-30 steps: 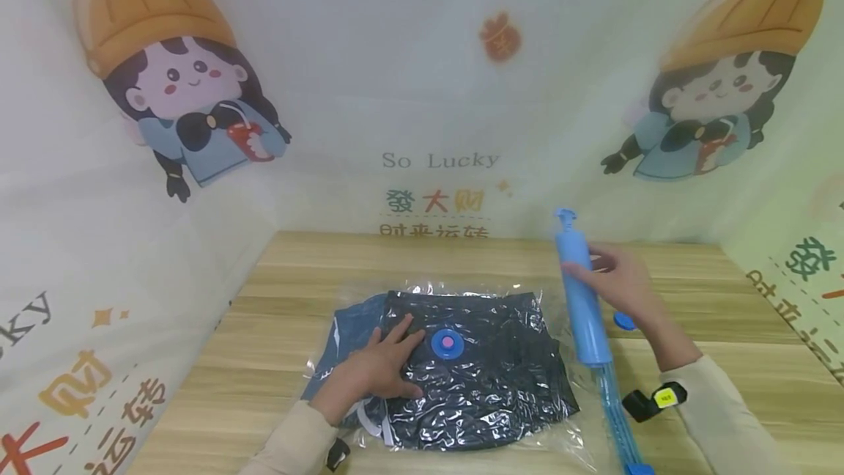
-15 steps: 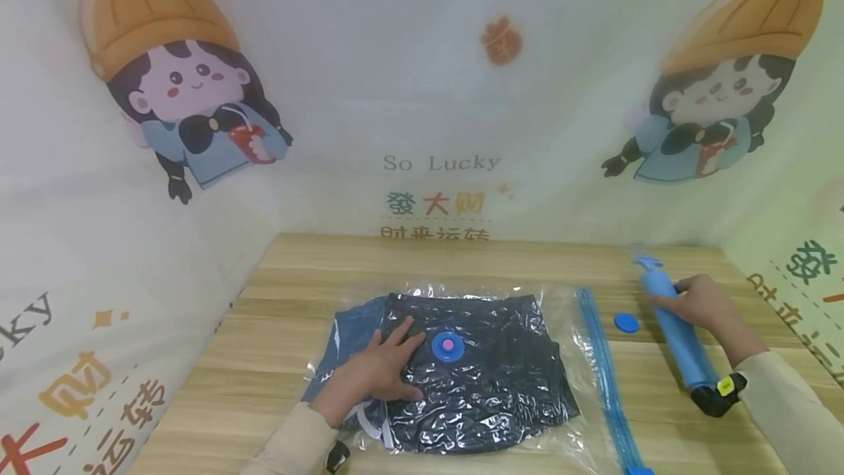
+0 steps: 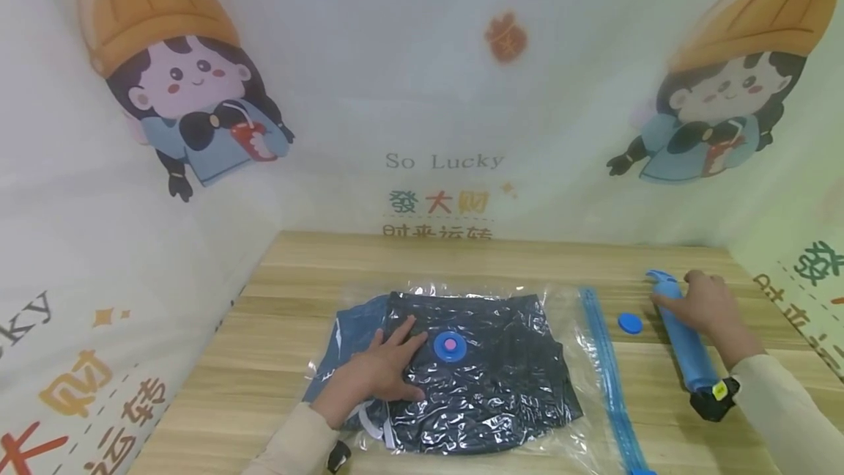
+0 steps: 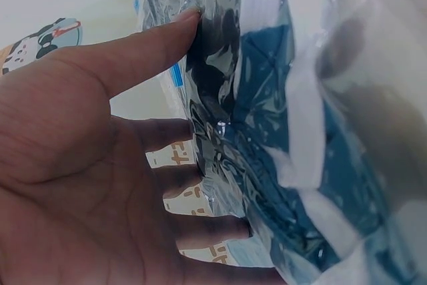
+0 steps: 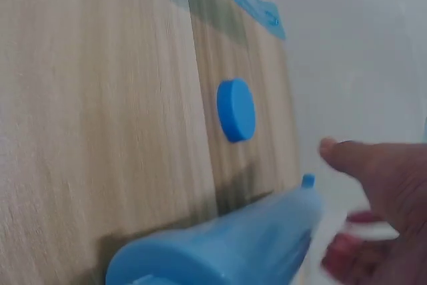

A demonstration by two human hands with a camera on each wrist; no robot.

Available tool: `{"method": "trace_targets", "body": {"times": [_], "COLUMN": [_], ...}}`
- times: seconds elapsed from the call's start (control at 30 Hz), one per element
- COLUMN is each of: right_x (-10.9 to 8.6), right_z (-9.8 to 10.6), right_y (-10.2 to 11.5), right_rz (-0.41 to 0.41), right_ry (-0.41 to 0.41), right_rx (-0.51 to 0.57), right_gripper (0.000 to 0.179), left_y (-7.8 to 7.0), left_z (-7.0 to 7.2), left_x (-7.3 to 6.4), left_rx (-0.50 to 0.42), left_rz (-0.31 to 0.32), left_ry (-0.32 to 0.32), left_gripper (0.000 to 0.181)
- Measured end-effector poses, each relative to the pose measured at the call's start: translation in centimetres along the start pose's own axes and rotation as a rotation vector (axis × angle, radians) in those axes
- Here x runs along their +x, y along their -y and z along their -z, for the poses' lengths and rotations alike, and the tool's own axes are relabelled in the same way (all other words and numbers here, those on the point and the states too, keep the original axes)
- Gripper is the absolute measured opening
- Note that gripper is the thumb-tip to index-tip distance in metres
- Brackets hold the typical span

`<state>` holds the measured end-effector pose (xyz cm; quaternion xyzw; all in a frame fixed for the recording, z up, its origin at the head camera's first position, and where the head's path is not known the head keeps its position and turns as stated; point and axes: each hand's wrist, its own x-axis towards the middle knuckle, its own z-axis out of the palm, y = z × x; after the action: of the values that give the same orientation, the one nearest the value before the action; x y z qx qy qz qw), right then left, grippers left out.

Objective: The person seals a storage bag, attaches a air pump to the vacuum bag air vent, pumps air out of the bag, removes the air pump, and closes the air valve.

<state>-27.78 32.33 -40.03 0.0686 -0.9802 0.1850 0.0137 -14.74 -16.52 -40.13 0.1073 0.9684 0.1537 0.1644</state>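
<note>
My left hand (image 3: 385,369) rests with spread fingers on a clear vacuum storage bag (image 3: 589,416) holding folded dark and blue clothes (image 3: 488,402). In the left wrist view its fingertips (image 4: 190,21) press the shiny plastic. The bag's round blue valve (image 3: 450,347), with a pink centre, sits just right of those fingers. On the table at the right lies a light blue hand pump (image 3: 682,347). Over it is my right hand (image 3: 708,306); in the right wrist view, its thumb and fingers stand apart from the pump's handle end.
A round blue cap (image 3: 630,323) lies between the pump and the bag's blue zip strip (image 3: 609,380). A blue slider sits at the strip's near end. A printed cloth (image 3: 448,94) hangs behind and beside the wooden table (image 3: 316,259).
My right hand has carried the pump from above the bag's zip edge to the right, laid it on the table and loosened its grip. The left hand has stayed on the bag.
</note>
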Motion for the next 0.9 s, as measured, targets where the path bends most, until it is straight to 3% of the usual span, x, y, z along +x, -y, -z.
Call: {"method": "trace_targets", "body": {"times": [0.1,0.2,0.33,0.43,0.53,0.67,0.9], "right_x": [0.3,0.4,0.2,0.2,0.3,0.2,0.6], "right_z": [-0.3,-0.8,-1.8,-2.5,-2.9,-3.2,-3.2], "right_y": [0.9,1.9,2.9,3.1,3.2,3.3,3.4], "right_rz": [0.172,0.339,0.45,0.512,0.537,0.502,0.471], "right_ry": [-0.023,0.076,0.216,0.221,0.195,0.181,0.145], "right_rx": [0.003,0.038,0.073,0.06,0.033,0.012,0.055], "right_gripper": [0.056,0.046,0.04,0.031,0.027,0.025,0.022], "left_y": [0.0,0.0,0.0,0.0,0.0,0.0,0.0], "left_z": [0.0,0.0,0.0,-0.1,-0.1,-0.2,-0.2], "left_x": [-0.1,-0.1,0.0,0.0,0.1,0.1,0.1], "left_rx": [0.006,0.009,0.011,0.013,0.013,0.008,0.019], "left_rz": [-0.001,-0.004,-0.004,-0.001,0.004,0.009,0.01], "left_ry": [-0.002,-0.006,-0.007,-0.004,-0.002,-0.002,-0.003], "left_gripper": [0.092,0.092,0.092,0.093,0.093,0.093,0.093]}}
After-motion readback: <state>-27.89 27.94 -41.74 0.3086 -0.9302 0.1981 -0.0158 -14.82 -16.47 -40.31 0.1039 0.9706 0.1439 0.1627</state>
